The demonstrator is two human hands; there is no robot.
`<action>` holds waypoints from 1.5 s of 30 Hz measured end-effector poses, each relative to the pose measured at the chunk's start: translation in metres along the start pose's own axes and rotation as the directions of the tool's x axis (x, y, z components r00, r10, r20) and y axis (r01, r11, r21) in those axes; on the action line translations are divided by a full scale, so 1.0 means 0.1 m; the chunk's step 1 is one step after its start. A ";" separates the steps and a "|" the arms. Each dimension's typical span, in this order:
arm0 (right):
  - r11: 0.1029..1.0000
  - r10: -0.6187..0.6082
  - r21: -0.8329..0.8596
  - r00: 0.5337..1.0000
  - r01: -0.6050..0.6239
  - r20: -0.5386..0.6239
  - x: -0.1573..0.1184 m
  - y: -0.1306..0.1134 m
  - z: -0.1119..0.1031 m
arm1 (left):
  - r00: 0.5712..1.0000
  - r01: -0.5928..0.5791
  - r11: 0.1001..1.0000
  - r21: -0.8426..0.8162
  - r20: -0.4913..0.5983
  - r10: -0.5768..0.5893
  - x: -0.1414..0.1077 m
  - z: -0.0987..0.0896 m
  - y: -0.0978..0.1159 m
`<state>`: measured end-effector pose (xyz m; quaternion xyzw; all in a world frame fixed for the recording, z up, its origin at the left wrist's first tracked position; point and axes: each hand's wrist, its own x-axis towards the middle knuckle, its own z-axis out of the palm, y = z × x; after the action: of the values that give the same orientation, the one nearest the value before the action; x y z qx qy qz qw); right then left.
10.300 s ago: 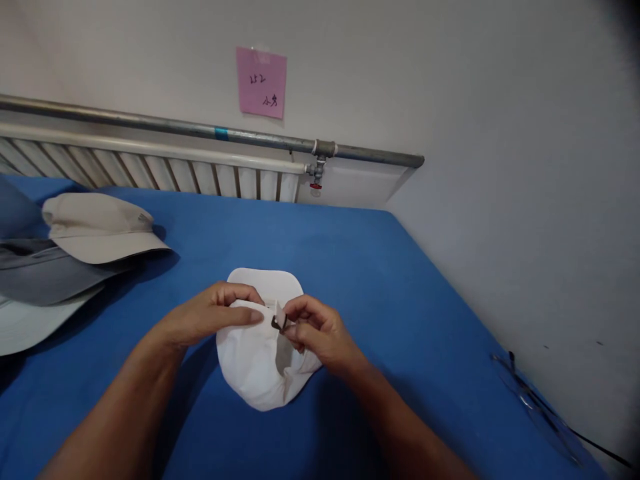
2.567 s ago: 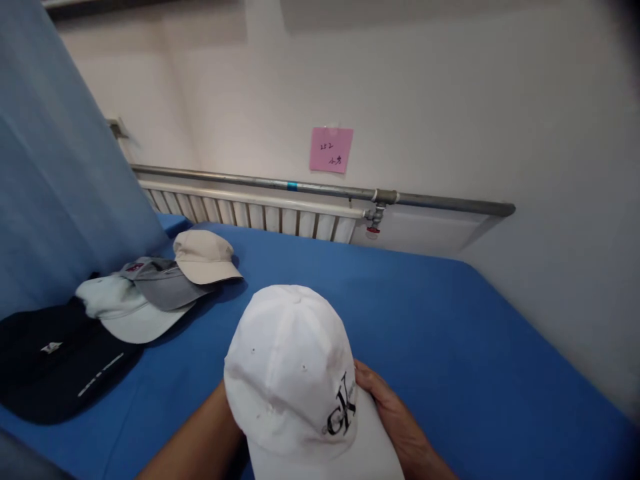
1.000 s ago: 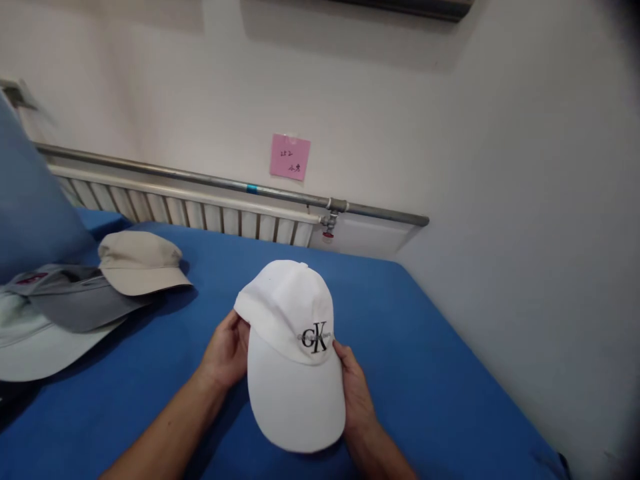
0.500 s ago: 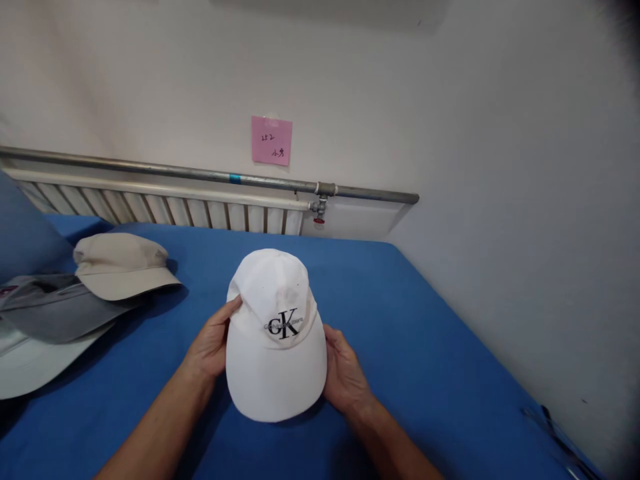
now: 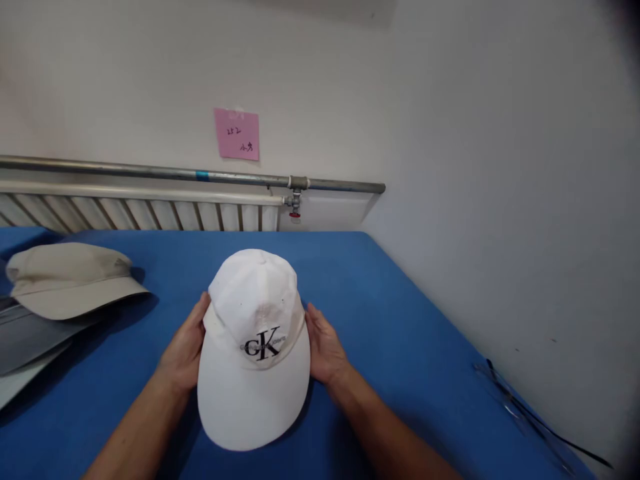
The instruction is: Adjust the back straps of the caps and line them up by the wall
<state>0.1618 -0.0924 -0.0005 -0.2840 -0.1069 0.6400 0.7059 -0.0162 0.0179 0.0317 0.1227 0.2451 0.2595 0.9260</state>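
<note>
"White cap (image 5: 254,360) over the blue cover (image 5: 383,320), brim (image 5: 253,410) toward six!"

"Held how?"

"Left hand (image 5: 184,350) at nine, right hand (image 5: 326,348) at three, both gripping its sides, probably to keep it steady."

"Beyond?"

"Beige cap (image 5: 70,277), ten o'clock."

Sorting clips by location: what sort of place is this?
Indoors, possibly a room in a home or dormitory, though that's a guess: a radiator and metal pipe run along a plain wall, beyond a broad blue surface.
</note>
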 end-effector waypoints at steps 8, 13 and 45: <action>0.996 0.071 0.052 0.998 -0.071 0.001 0.02 0.00 -0.08 | 0.995 -0.032 0.997 0.069 -0.088 0.038 -0.02 0.08 -0.04; 0.993 0.051 0.104 0.998 -0.047 -0.034 0.01 -0.02 -0.05 | 0.997 -0.048 0.999 0.013 -0.068 0.048 0.00 0.05 -0.03; 0.988 -0.149 0.031 0.989 0.150 -0.023 -0.02 -0.12 -0.03 | 0.983 -0.055 0.997 0.060 -0.171 0.064 0.07 0.00 -0.07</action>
<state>0.1734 -0.0957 0.0043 -0.2701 -0.1103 0.5839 0.7576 -0.0081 0.0162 0.0268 0.1324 0.3277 0.2899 0.8894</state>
